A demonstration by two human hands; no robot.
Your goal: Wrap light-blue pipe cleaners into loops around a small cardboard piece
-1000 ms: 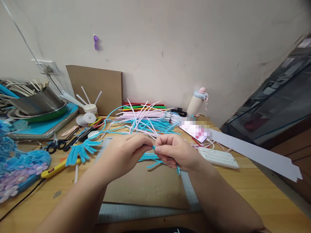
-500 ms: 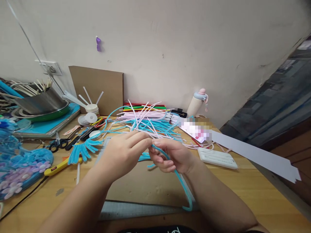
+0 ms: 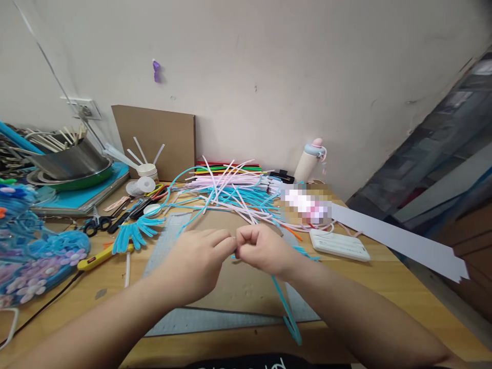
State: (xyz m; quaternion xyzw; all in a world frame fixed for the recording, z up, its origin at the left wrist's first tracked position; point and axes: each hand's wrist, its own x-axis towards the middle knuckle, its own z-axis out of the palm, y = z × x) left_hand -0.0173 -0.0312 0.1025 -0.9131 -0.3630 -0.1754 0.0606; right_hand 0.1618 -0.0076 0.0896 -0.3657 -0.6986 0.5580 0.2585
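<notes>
My left hand [image 3: 202, 259] and my right hand [image 3: 265, 251] meet at the fingertips above a brown cardboard sheet [image 3: 246, 292]. Both are closed in a pinch on a light-blue pipe cleaner [image 3: 282, 297]. Its long end hangs below my right hand and bends back in a hook near the table's front edge. The pinched part is hidden by my fingers. Short blue pipe cleaner pieces [image 3: 305, 252] show behind my right wrist. Left of my left hand, a fan of looped blue pipe cleaners [image 3: 136, 233] rests by a yellow-handled corded tool [image 3: 100, 258].
Behind my hands lies a pile of blue and pink pipe cleaners [image 3: 234, 192]. Scissors [image 3: 97, 223] and a metal pot of sticks [image 3: 73, 154] stand left. A white power bank [image 3: 340, 245], a bottle [image 3: 307, 161] and a long white strip [image 3: 400, 238] are right.
My right hand has turned over, its fingers curling into a fist-like pinch, and shifted slightly right. The hanging pipe cleaner end swung a little lower. My view shifted slightly.
</notes>
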